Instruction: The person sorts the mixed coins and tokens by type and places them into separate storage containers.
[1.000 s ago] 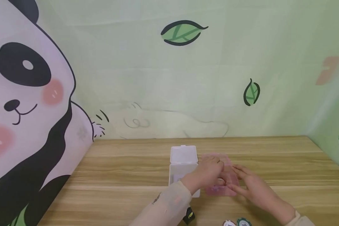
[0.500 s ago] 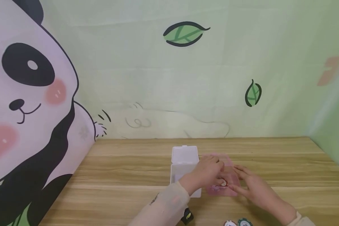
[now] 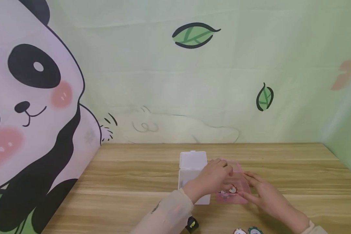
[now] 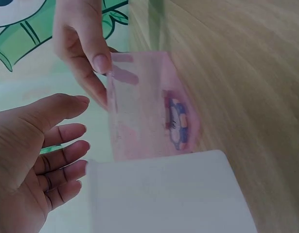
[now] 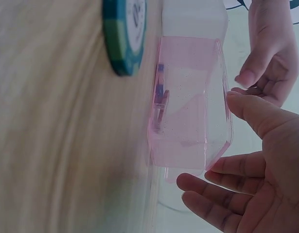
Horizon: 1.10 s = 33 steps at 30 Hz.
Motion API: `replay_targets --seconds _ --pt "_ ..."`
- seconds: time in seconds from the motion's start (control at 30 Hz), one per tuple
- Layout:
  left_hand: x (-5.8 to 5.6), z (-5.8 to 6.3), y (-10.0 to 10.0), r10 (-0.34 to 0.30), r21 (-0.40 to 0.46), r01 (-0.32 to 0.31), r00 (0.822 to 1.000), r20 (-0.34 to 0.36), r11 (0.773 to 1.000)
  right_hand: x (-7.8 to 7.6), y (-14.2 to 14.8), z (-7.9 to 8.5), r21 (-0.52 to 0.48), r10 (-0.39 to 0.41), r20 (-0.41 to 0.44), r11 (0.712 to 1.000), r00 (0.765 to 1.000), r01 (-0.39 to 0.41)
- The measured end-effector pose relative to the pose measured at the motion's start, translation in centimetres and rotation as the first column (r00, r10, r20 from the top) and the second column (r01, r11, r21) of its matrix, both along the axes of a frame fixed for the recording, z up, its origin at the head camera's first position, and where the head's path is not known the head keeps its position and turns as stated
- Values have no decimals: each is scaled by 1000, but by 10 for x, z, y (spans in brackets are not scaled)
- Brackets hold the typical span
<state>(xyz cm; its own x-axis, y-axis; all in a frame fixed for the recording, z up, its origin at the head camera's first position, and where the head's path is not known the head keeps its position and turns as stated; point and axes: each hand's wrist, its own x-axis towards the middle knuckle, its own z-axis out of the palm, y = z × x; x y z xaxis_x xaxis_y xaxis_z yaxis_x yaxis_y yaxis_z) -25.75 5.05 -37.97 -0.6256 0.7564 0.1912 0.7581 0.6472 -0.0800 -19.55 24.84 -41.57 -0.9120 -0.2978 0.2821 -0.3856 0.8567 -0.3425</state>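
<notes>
The pink see-through plastic box (image 3: 244, 185) stands on the table with poker chips (image 3: 232, 188) lying on its floor. Above the box is my left hand (image 3: 214, 177); in the left wrist view its fingers are loosely bent and hold nothing. My right hand (image 3: 266, 196) holds the box's right side, thumb at the near corner and fingers along the outer wall. A white box (image 3: 203, 199) with its lid (image 3: 193, 160) raised stands beside the pink one, partly hidden by my left forearm. What the white box holds is hidden.
A green-edged poker chip (image 5: 125, 36) and a red-edged one (image 3: 240, 231) lie near the table's front edge. A small black item (image 3: 192, 224) with a yellow mark sits by my left sleeve. A printed cloth wall (image 3: 152, 81) closes off the back.
A red-edged chip, at first mostly covered by my left fingers, now lies in view in the pink box as those fingers have let go. My right hand keeps its hold on the box.
</notes>
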Motion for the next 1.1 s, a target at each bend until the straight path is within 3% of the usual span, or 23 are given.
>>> replay_targets --seconds 0.17,0.3,0.6,0.7,0.9,1.1 --pt "8 5 -5 -52 21 54 996 -72 998 0 0 0 3 -1 0 1000 1000 1" --pt "17 6 -9 -99 21 104 979 -177 994 0 0 0 -4 -1 2 1000 1000 1" --pt "39 3 -17 -141 93 167 961 -239 982 0 -1 0 -9 10 -19 1000 1000 -10" --pt "46 2 -19 -151 76 174 958 -245 982 1 0 1 -8 7 5 1000 1000 -7" --pt "58 1 -24 -153 29 158 979 -135 987 0 0 1 -9 18 20 1000 1000 -17" --pt "68 -5 -29 -193 18 197 972 -132 980 0 -1 0 -8 14 21 1000 1000 -14"
